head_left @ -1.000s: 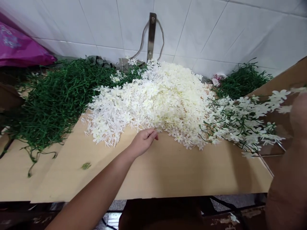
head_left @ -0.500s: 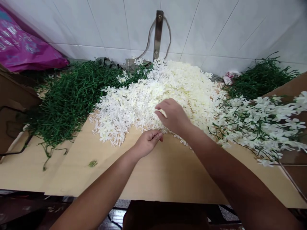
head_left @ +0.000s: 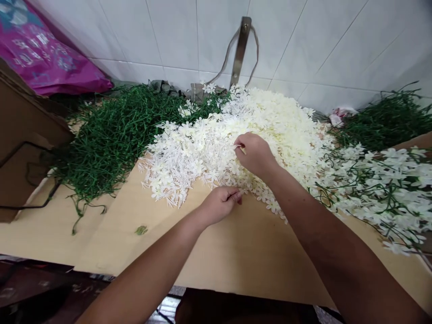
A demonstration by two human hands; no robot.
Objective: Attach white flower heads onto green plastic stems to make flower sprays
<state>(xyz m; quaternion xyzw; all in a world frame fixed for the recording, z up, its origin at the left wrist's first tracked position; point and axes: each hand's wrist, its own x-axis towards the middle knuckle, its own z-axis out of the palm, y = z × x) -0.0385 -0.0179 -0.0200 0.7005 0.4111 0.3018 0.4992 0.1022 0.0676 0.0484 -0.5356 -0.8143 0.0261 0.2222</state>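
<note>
My right hand [head_left: 254,155] is closed in a pinch over the middle of the heap of artificial white flowers [head_left: 280,117]. A small white piece [head_left: 237,146] shows at its fingertips, like the thin white sticks [head_left: 173,182] piled at the heap's left side. Lower down, at the heap's front edge, my left hand [head_left: 219,204] has its thumb and fingers pressed together. What it holds, if anything, is too small to make out. Loose white petals [head_left: 273,206] lie just to the right of it.
Green plastic stems [head_left: 114,135] are heaped on the left, with more stems [head_left: 388,117] at the back right. White flowers on green stems [head_left: 381,184] lie to the right. A pink bag [head_left: 60,63], a cardboard box [head_left: 30,130] and a metal bracket [head_left: 240,51] stand around the tan board [head_left: 216,252].
My right hand's fingers have closed from a wide curl into a pinch on a small white piece. The left hand stays pinched at the heap's edge. The whole view has shifted slightly.
</note>
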